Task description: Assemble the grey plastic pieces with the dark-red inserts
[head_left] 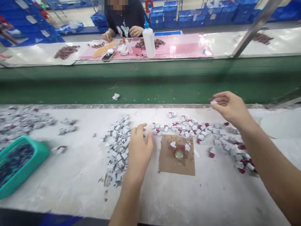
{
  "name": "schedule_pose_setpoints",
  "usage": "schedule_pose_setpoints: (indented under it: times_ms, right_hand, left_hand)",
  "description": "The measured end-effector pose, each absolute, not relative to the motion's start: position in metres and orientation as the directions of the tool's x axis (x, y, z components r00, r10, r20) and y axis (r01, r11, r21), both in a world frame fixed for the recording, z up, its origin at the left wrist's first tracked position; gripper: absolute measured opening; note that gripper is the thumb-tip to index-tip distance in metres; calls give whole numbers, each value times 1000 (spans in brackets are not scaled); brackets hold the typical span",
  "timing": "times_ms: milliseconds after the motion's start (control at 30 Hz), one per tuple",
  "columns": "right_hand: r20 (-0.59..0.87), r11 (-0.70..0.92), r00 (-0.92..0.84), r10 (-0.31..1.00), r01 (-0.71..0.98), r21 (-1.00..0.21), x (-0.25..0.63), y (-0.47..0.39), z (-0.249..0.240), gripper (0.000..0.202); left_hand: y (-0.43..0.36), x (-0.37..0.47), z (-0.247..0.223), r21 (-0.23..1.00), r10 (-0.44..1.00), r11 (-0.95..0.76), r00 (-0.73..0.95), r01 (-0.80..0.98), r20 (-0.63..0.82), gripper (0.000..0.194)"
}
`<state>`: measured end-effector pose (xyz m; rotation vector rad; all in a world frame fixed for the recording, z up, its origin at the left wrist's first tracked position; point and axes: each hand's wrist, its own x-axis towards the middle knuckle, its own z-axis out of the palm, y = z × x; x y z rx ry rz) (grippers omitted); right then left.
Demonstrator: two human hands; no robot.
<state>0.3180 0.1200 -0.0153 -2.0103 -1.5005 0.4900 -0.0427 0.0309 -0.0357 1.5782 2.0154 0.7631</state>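
My right hand is raised over the far edge of the bench, pinching a small white and dark-red piece between thumb and fingers. Beside a heap of small grey-white blocky pieces is my left hand, its thumb apart from its bent fingers and nothing seen in it. Between the hands lies a brown cardboard square. On it sits a small round dish with a red rim, with a few white and red bits around it. White pieces with dark-red parts are strewn behind the cardboard and off to the right.
A teal basket of dark pieces stands at the left, near another grey heap. Beyond the bench runs a green belt with one loose white piece. Across it, a person works near a white squeeze bottle.
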Motion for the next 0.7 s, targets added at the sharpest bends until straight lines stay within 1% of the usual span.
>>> schedule_pose_setpoints:
  times_ms: [67, 100, 133, 200, 267, 367, 567, 700]
  right_hand:
    - [48, -93, 174, 984, 716, -692, 309, 79, -10, 22]
    - [48, -46, 113, 992, 702, -710, 304, 56, -10, 20]
    - [60, 7, 51, 997, 695, -719, 299, 34, -11, 20]
    - [24, 57, -58, 998, 688, -723, 288, -8, -17, 25]
    - [5, 61, -83, 997, 689, -722, 279, -41, -24, 26]
    - [10, 56, -70, 998, 697, -715, 274, -74, -34, 25]
    - [-20, 90, -148, 989, 698, -711, 285, -95, -48, 19]
    - [2, 57, -80, 997, 688, -723, 279, -96, -50, 18]
  left_hand:
    - [7, -53, -33, 579, 965, 163, -250, 799, 74, 35]
    - [-4, -59, -32, 514, 958, 162, -260, 842, 124, 34]
    - [-14, -65, -32, 446, 949, 171, -269, 879, 165, 33]
    - [-31, -78, -31, 333, 935, 209, -288, 919, 209, 33]
    - [-40, -88, -31, 275, 921, 252, -317, 928, 225, 35]
    - [-42, -92, -32, 277, 906, 298, -362, 914, 220, 33]
    - [-35, -80, -37, 286, 910, 301, -363, 910, 200, 28]
    - [-37, -90, -39, 261, 918, 306, -356, 915, 172, 25]
